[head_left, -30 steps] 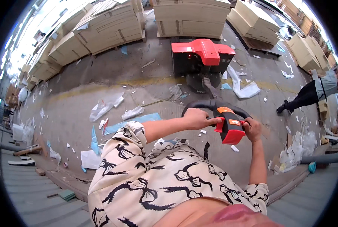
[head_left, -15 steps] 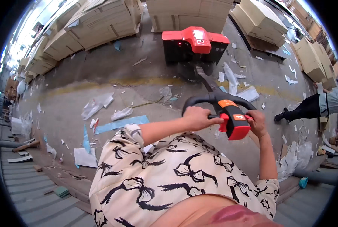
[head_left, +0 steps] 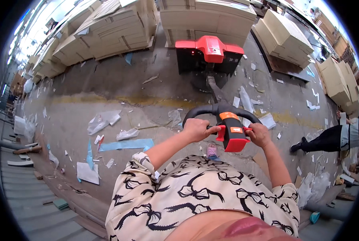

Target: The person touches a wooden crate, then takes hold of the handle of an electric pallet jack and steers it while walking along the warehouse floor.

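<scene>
Both hands are closed on the black loop handle [head_left: 219,110] of the red pallet truck [head_left: 209,54]: left hand [head_left: 196,129] and right hand [head_left: 259,134] flank its red control head [head_left: 232,137].

The person at the right edge of the frame [head_left: 340,136] is cut off, so only legs and a bit of shirt show. The red pallet truck [head_left: 209,54] hides its forks under the stacked boards [head_left: 205,18]. Far upper-left piles are blurry.
</scene>
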The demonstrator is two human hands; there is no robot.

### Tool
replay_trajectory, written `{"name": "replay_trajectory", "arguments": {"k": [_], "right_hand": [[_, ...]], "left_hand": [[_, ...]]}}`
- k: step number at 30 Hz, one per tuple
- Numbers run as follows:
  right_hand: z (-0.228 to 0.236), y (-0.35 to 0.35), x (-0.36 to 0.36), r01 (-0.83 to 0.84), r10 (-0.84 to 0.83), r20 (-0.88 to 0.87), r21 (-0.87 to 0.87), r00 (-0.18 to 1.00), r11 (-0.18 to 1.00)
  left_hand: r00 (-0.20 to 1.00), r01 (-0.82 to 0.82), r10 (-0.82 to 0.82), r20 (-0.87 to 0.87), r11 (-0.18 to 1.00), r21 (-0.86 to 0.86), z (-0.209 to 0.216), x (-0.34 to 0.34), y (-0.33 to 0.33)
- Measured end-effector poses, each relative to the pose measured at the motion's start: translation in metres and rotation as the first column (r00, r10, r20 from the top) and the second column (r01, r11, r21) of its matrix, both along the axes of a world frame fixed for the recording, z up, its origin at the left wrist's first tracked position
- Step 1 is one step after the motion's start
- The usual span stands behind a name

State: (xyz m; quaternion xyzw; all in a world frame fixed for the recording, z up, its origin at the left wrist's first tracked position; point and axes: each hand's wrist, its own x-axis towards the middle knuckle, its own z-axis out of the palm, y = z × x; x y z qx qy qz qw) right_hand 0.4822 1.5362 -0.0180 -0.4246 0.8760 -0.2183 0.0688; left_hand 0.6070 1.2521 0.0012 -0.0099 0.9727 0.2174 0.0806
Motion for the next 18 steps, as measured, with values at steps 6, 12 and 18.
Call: {"name": "replay_trajectory", "arguments": {"k": [6,12,18], "right_hand": [[-0.016,0.014,-0.043,-0.023,0.023,-0.001,-0.011,1.0,1.0],[-0.022,0.022,-0.08,-0.093,0.093,0.067,-0.003,0.993,0.996],[-0.023,-0.007,-0.091,-0.208,0.193,0.171,0.071,0.966,0.976]], "left_hand": [[0.999,-0.028,0.028,0.014,1.0,0.008,-0.01,-0.026,0.018],[0.997,0.005,-0.004,0.071,1.0,-0.015,-0.023,-0.054,0.034],[0.995,-0.066,0.072,0.066,0.994,-0.087,-0.03,-0.07,0.012]]}}
